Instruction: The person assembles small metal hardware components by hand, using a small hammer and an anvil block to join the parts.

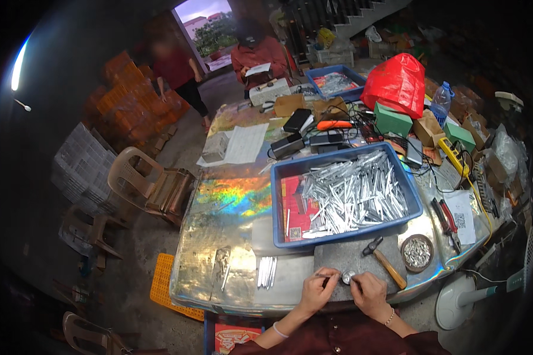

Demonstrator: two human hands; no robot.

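Close to the table's near edge, my left hand [318,291] is closed in a pinch; a thin piece seems to be in its fingertips, too small to name. My right hand [371,292] is also closed, its fingertips at the rim of a small round silvery piece [347,276]. Both hands rest over a dark grey slab [331,255]. On the slab, just beyond my right hand, lies a hammer [386,262] with a wooden handle. A round bowl [430,260] of small metal bits stands right of the hammer. Several silvery strips [266,273] lie in a row left of my hands.
Beyond the slab, a blue tray [274,208] holds many silvery strips. Red-handled pliers [446,225] lie at right. Cables, boxes, a red bag [395,86] and a water bottle [441,103] crowd the far right. One person [259,62] sits across the table; another [177,74] stands farther left.
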